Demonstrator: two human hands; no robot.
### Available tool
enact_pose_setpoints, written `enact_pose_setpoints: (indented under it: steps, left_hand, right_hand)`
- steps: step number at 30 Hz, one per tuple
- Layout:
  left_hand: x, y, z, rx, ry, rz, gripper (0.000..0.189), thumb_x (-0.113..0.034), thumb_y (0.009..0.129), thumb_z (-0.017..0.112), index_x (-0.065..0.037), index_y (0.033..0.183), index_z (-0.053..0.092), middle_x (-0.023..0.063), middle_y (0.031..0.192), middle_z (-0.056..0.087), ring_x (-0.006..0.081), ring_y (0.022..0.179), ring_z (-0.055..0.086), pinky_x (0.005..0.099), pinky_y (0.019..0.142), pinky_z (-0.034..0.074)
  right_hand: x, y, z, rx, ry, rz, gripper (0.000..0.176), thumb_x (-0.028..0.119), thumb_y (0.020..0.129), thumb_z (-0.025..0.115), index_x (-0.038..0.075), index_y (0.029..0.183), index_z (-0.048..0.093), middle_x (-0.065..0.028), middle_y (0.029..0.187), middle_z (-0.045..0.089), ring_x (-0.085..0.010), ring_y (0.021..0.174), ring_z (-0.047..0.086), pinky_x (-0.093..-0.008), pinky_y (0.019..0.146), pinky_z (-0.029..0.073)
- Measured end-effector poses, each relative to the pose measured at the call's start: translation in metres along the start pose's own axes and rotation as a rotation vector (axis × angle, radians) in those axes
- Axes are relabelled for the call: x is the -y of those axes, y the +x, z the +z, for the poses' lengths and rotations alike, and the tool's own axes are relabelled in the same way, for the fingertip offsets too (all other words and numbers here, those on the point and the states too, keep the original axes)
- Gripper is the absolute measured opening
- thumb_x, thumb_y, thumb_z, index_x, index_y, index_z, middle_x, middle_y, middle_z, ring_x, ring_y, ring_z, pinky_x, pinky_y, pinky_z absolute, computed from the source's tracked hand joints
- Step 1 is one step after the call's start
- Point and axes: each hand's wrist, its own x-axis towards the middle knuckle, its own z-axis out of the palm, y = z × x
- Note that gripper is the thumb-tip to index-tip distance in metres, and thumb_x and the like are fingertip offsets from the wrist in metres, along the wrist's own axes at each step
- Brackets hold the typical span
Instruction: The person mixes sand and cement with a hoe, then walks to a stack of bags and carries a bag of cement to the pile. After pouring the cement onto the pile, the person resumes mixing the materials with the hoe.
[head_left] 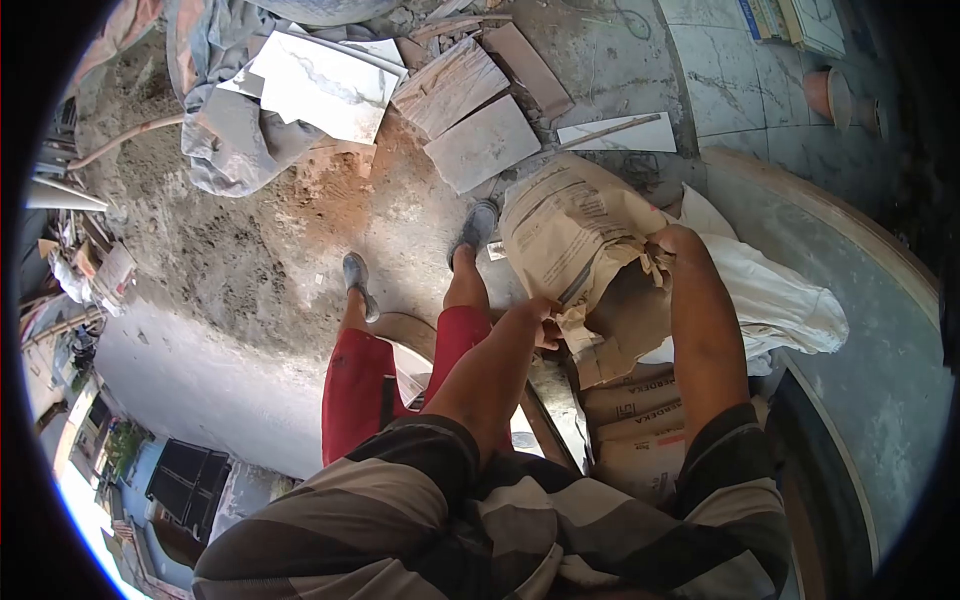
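Observation:
A torn brown paper sack (560, 220) with printed text stands in front of me. Its ragged mouth faces toward me, and the inside (640, 305) looks dark grey-brown. My left hand (546, 322) is closed on the torn edge at the near left side. On the far right side of the opening, my right hand (678, 246) grips the crumpled paper rim. Part of each hand's fingers is hidden by the paper. A white woven sack (780, 300) lies just right of the paper one.
Several printed sacks (630, 405) are stacked close below my arms. Loose tiles (340, 85) and stone-patterned slabs (480, 140) lie ahead on the dirty floor. A sand heap (220, 250) spreads to the left. A low curved wall (850, 230) rises at the right, near a clay pot (828, 97).

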Motion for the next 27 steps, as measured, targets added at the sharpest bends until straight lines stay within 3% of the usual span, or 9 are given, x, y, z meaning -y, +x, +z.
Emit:
enact_pose_setpoints:
  steps: [2, 5, 10, 12, 16, 20, 22, 24, 27]
  left_hand:
    - [0.0, 0.013, 0.002, 0.023, -0.062, -0.025, 0.028, -0.025, 0.096, 0.053, -0.005, 0.112, 0.063, 0.0116, 0.12, 0.064, 0.0301, 0.11, 0.062, 0.0535, 0.097, 0.047]
    - [-0.002, 0.005, -0.005, -0.094, -0.131, 0.046, 0.02, -0.009, 0.095, 0.051, -0.008, 0.112, 0.061, 0.0132, 0.105, 0.067, 0.0281, 0.097, 0.067, 0.0405, 0.063, 0.06]
    - [-0.007, 0.027, -0.054, -0.184, 0.022, 0.316, 0.023, -0.009, 0.092, 0.054, -0.008, 0.113, 0.061, 0.0134, 0.106, 0.067, 0.0285, 0.098, 0.066, 0.0403, 0.067, 0.059]
    - [-0.018, 0.031, -0.094, -0.278, 0.062, 0.462, 0.024, -0.009, 0.09, 0.056, -0.008, 0.114, 0.061, 0.0135, 0.106, 0.067, 0.0288, 0.099, 0.066, 0.0402, 0.07, 0.058]
    - [-0.013, 0.049, -0.119, -0.449, 0.183, 0.7, 0.028, -0.009, 0.087, 0.06, -0.009, 0.115, 0.062, 0.0136, 0.107, 0.068, 0.0292, 0.1, 0.066, 0.04, 0.074, 0.056]
    - [0.0, 0.038, -0.164, -0.655, 0.248, 1.035, 0.033, -0.009, 0.083, 0.064, -0.009, 0.116, 0.062, 0.0138, 0.108, 0.068, 0.0297, 0.101, 0.066, 0.0398, 0.079, 0.055]
    - [-0.017, 0.026, -0.204, -0.77, 0.276, 1.208, 0.035, -0.009, 0.082, 0.066, -0.009, 0.117, 0.062, 0.0138, 0.108, 0.068, 0.0299, 0.101, 0.066, 0.0397, 0.082, 0.054]
    - [-0.025, -0.004, -0.214, -0.913, 0.323, 1.346, 0.037, -0.009, 0.08, 0.067, -0.009, 0.117, 0.063, 0.0139, 0.108, 0.068, 0.0301, 0.102, 0.066, 0.0396, 0.084, 0.053]
    - [0.002, -0.123, -0.276, -0.403, 0.802, 0.926, 0.053, -0.025, 0.071, 0.074, -0.011, 0.121, 0.064, 0.017, 0.112, 0.065, 0.0305, 0.098, 0.064, 0.0439, 0.088, 0.051]
  right_hand:
    - [-0.054, 0.004, -0.006, 0.042, -0.174, 0.036, 0.046, 0.035, 0.083, 0.071, 0.001, 0.114, 0.068, -0.0165, 0.11, 0.069, -0.0267, 0.092, 0.069, -0.041, 0.078, 0.054]
    - [-0.063, 0.018, 0.022, 0.097, -0.438, 0.083, 0.043, 0.032, 0.082, 0.072, 0.001, 0.111, 0.069, -0.0168, 0.107, 0.07, -0.0267, 0.092, 0.069, -0.0402, 0.077, 0.055]
    - [-0.065, 0.065, 0.04, 0.18, -0.918, 0.134, 0.038, 0.028, 0.08, 0.073, 0.0, 0.106, 0.071, -0.0174, 0.104, 0.071, -0.0265, 0.09, 0.071, -0.0388, 0.075, 0.056]
    - [-0.101, 0.078, 0.05, -0.138, -0.744, 0.048, 0.031, 0.026, 0.081, 0.066, 0.002, 0.099, 0.073, -0.0188, 0.104, 0.07, -0.0319, 0.092, 0.07, -0.0391, 0.079, 0.055]
    - [0.02, -0.063, 0.052, 0.264, -1.521, -0.29, 0.031, 0.027, 0.08, 0.059, 0.004, 0.096, 0.074, -0.0197, 0.098, 0.07, -0.0335, 0.089, 0.07, -0.0417, 0.077, 0.056]
    - [0.018, -0.052, 0.051, 0.014, -1.075, -0.172, 0.028, 0.021, 0.077, 0.063, 0.002, 0.094, 0.073, -0.0218, 0.096, 0.07, -0.0313, 0.088, 0.071, -0.042, 0.076, 0.056]
    - [0.106, -0.123, 0.089, -0.235, -0.791, 0.08, 0.027, 0.021, 0.075, 0.065, 0.002, 0.093, 0.074, -0.021, 0.094, 0.07, -0.0314, 0.088, 0.071, -0.0403, 0.075, 0.056]
    - [0.128, -0.14, 0.105, -0.058, -1.101, -0.052, 0.028, 0.023, 0.074, 0.066, 0.005, 0.094, 0.074, -0.0205, 0.093, 0.07, -0.0337, 0.088, 0.07, -0.0402, 0.074, 0.056]
    - [0.171, -0.198, 0.156, 0.235, -1.696, -0.326, 0.027, 0.02, 0.075, 0.063, 0.007, 0.096, 0.074, -0.0193, 0.09, 0.071, -0.0359, 0.087, 0.07, -0.0409, 0.073, 0.056]
